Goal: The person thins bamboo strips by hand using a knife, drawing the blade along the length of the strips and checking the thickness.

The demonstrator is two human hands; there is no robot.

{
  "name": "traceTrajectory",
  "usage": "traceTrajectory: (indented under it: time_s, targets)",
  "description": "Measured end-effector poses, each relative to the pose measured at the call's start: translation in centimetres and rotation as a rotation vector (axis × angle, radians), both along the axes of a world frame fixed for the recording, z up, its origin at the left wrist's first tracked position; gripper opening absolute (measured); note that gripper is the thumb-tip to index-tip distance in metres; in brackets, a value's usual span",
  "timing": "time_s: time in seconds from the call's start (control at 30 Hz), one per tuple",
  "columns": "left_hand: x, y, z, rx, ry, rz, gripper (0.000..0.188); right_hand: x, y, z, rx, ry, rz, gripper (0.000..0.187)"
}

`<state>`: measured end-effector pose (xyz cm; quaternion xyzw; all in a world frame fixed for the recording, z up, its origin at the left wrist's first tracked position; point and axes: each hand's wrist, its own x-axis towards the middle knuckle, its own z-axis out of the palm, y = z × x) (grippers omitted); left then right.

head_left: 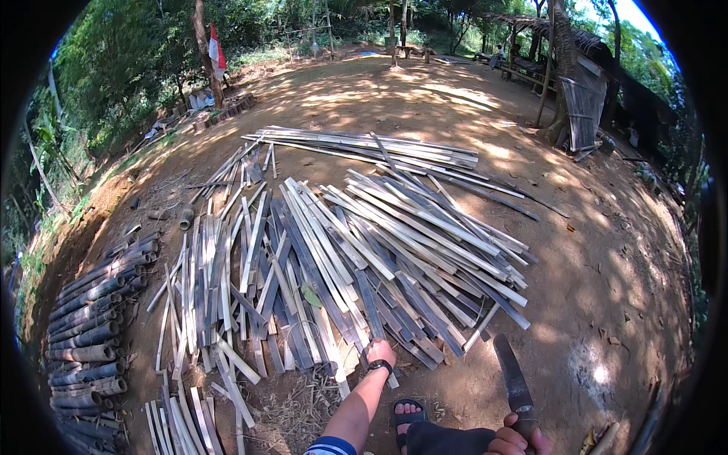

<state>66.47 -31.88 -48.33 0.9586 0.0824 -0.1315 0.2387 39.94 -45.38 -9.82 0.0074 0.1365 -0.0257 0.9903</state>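
Observation:
My left hand [381, 353], with a black band on its wrist, reaches into the near edge of a large pile of split bamboo strips [432, 243]. Its fingers are closed around the near end of a dark bamboo strip [370, 307], whose tip shows just below the hand. At the lower right my right hand [517, 438] grips the handle of a machete [513, 375]. The broad dark blade points up and away, apart from the pile. Pale inner faces and dark outer faces of the strips lie mixed, roughly fanned toward me.
Uncut bamboo poles [87, 334] are stacked at the left. More strips [178, 425] lie at the lower left, near shavings [299, 409]. My sandalled foot [408, 415] stands on bare soil. Beyond are a tree trunk [563, 68], a red and white flag [217, 54] and a thatched shelter [531, 26].

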Motion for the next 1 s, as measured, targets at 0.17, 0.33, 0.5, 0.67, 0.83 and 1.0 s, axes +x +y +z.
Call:
traceTrajectory:
  time_s: [0.17, 0.33, 0.5, 0.67, 0.83, 1.0]
  targets:
    - [0.8, 0.5, 1.5, 0.039, -0.012, 0.002, 0.032, -0.7, 0.7, 0.5, -0.089, 0.015, -0.044, 0.031]
    - [3.4, 4.0, 2.5, -0.110, 0.145, -0.025, 0.021, -1.8, -0.3, 0.8, -0.050, 0.010, -0.038, 0.029]
    - [3.8, 8.2, 9.3, -1.549, 0.540, 0.078, 0.019, -1.9, 0.6, 1.0, -0.018, 0.022, 0.028, 0.024]
    - [-1.2, 9.6, 12.9, -1.526, 0.377, 0.008, 0.013, -0.7, 0.0, -2.2, -0.014, -0.033, 0.121, 0.016]
    - [-9.1, 8.6, 12.8, -1.645, 0.467, 0.019, 0.019, -0.6, 0.1, -1.9, -0.036, -0.046, 0.079, 0.012]
    - [-18.5, 11.4, 20.1, -1.601, 0.345, 0.130, 0.024, 0.0, 1.1, -2.2, -0.072, -0.066, 0.041, 0.013]
